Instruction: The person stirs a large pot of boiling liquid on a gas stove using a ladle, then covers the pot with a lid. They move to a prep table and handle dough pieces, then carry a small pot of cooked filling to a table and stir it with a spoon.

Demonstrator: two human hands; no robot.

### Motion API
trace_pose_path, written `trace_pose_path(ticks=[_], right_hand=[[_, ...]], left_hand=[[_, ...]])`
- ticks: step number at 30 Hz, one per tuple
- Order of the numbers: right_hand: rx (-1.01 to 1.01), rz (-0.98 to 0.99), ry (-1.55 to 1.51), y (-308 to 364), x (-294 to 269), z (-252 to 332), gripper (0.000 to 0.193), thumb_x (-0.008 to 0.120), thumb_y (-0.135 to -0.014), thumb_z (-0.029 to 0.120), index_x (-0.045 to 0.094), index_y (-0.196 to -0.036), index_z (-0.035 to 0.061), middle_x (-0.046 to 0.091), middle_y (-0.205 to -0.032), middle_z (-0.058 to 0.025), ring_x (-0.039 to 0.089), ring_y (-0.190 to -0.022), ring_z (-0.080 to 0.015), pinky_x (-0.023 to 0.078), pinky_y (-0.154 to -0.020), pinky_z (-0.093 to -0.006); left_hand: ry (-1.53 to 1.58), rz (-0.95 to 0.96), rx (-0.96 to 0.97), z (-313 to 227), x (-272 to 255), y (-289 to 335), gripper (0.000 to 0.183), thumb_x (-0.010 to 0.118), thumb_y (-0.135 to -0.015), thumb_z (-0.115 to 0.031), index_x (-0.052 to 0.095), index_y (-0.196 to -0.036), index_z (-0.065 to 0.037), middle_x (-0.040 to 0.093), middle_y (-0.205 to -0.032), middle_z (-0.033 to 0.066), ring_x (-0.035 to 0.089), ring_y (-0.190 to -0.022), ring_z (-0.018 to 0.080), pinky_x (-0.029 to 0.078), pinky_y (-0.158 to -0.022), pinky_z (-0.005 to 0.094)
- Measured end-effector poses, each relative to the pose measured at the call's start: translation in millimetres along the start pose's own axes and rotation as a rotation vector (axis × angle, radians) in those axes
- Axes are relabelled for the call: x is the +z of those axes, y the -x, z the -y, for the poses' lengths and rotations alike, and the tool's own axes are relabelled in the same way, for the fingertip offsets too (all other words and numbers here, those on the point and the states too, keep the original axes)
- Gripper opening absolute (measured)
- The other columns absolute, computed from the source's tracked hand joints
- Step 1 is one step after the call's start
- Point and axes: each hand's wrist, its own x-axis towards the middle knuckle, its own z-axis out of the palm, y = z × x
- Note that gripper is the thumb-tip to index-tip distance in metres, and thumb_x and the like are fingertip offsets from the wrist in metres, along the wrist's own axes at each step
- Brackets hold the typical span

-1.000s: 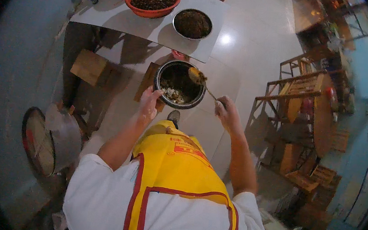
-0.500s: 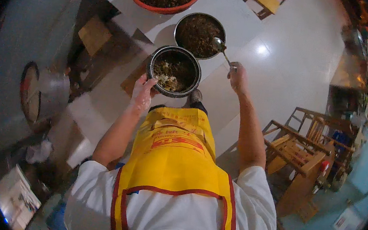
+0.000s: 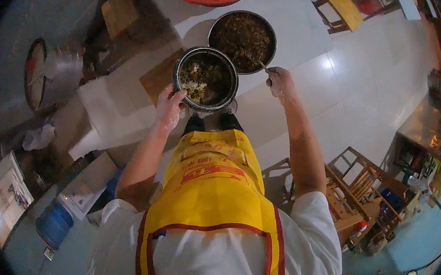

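Note:
My left hand (image 3: 170,105), dusted with white, grips the near-left rim of a round metal pot (image 3: 235,88). Dark chopped food mixed with pale bits (image 3: 194,89) lies in it. My right hand (image 3: 281,83) is closed round the handle of a metal spoon (image 3: 263,66). The spoon's head reaches to the right side of a wide metal basin (image 3: 274,49) and is hidden, seemingly in the dark brown chopped filling (image 3: 242,35) there. The pot's far edge overlaps the basin's near-left edge in view; whether they touch I cannot tell.
A red-orange basin (image 3: 213,2) of similar dark food stands beyond, on the white table (image 3: 300,44). Wooden chairs (image 3: 357,189) are at the right, and a yellow-topped stool (image 3: 344,8) stands far right. A round metal drum (image 3: 63,70) is at the left.
The spoon's head was visible above the food and is now hidden at the basin's right side. My right hand has moved slightly down and left. The whole view has shifted a little.

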Motion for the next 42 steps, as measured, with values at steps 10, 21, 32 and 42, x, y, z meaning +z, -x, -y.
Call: trace_pose_path(ticks=[10, 21, 32, 42], right_hand=[[0.027, -0.066, -0.147, -22, 32, -14, 0.025, 0.047, -0.096, 0.009, 0.056, -0.116, -0.0032, 0.054, -0.066, -0.0044, 0.039, -0.044, -0.0099, 0.028, -0.038, -0.0267], [-0.176, -0.042, -0.222, -28, 46, -49, 0.027, 0.05, -0.098, 0.014, 0.057, -0.117, -0.0043, 0.05, -0.067, 0.0005, 0.039, -0.049, -0.0082, 0.029, -0.043, -0.0253], [-0.228, -0.016, -0.162, -21, 35, -57, 0.029, 0.05, -0.095, 0.012, 0.056, -0.119, -0.0038, 0.052, -0.07, 0.0001, 0.043, -0.054, -0.0083, 0.033, -0.047, -0.0239], [-0.177, -0.07, -0.07, 12, 41, -26, 0.025, 0.049, -0.097, 0.01, 0.058, -0.117, -0.0026, 0.052, -0.069, 0.0006, 0.042, -0.051, -0.0069, 0.032, -0.044, -0.0242]], left_hand=[[0.035, 0.058, -0.022, 5, -11, -8, 0.02, 0.064, -0.09, -0.009, 0.06, -0.11, -0.007, 0.063, -0.098, 0.0037, 0.064, -0.081, 0.0157, 0.057, -0.066, 0.0342], [0.019, 0.097, 0.003, -8, 1, -2, 0.018, 0.062, -0.092, -0.01, 0.059, -0.109, -0.005, 0.062, -0.094, 0.0024, 0.063, -0.075, 0.0122, 0.055, -0.06, 0.0293], [0.001, 0.163, -0.019, -16, 10, -4, 0.023, 0.063, -0.092, -0.012, 0.06, -0.113, -0.005, 0.064, -0.098, 0.0028, 0.064, -0.078, 0.0115, 0.055, -0.06, 0.0279], [0.029, 0.198, -0.004, -26, 3, 2, 0.023, 0.064, -0.092, -0.012, 0.06, -0.114, -0.005, 0.065, -0.098, 0.0024, 0.065, -0.079, 0.0114, 0.055, -0.058, 0.0277]])
